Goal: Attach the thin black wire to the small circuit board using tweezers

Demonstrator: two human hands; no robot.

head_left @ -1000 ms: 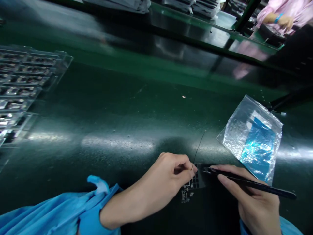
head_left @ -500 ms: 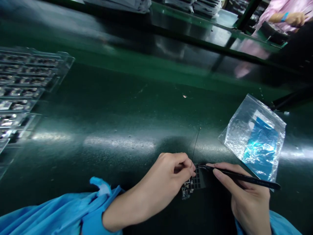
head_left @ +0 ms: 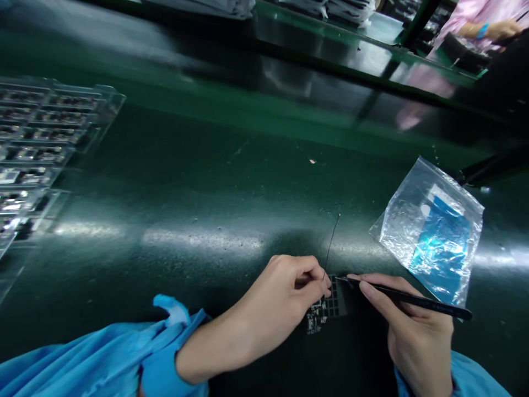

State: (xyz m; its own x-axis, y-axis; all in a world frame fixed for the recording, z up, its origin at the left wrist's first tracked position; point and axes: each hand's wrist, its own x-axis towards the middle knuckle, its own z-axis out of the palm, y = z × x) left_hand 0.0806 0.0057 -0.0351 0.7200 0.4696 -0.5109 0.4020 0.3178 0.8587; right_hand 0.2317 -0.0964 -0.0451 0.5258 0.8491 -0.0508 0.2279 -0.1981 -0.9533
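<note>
A small dark circuit board (head_left: pixel 326 310) lies on the green bench (head_left: pixel 206 187) near the front edge. My left hand (head_left: pixel 285 300) pinches the board's left edge, where a thin black wire (head_left: pixel 331 242) rises and leans away over the bench. In my right hand (head_left: pixel 417 336) I grip black tweezers (head_left: pixel 407 299) like a pen, their tip touching the board's top right corner beside my left fingertips. Both sleeves are blue.
A clear plastic bag (head_left: pixel 432 237) with a blue sheet inside lies to the right of the board. Clear trays (head_left: pixel 37 143) holding several small boards fill the left side. A tiny scrap (head_left: pixel 312 161) lies mid-bench. Another person in a pink sleeve (head_left: pixel 475 25) works at the far right.
Both hands and the board have shifted slightly away from me and left. The wire's free end has swung a little to the left. The tweezers stay at the board's corner.
</note>
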